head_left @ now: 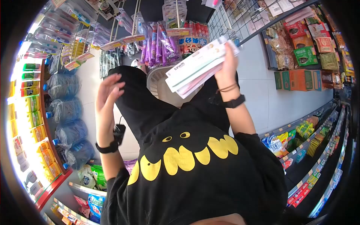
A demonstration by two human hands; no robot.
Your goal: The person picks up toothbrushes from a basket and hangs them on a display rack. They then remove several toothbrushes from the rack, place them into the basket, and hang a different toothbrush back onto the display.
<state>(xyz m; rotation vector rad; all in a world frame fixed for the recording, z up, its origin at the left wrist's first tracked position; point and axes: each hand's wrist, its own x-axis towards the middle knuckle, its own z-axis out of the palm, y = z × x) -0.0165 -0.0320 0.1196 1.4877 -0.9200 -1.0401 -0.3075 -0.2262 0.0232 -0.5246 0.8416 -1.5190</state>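
My right hand (227, 67) is closed around the end of several long, flat white toothbrush packs (195, 63). They are fanned slightly, with "SXWM" printed on the top one and pale green and pink showing along the sides. The packs are held over a cream plastic basket (153, 81) that stands on the floor between my knees and is partly covered by them. On the other side, my left hand (107, 93) is raised near my knee, fingers apart and slightly bent, holding nothing. Black bands are on both wrists.
Hooks with hanging toothbrush packs (48, 35) fill the upper left. Purple packages (159, 43) hang behind the basket. Large water bottles (67, 107) line the left side. A wire rack (243, 18) stands upper right, and snack shelves (305, 48) run along the right.
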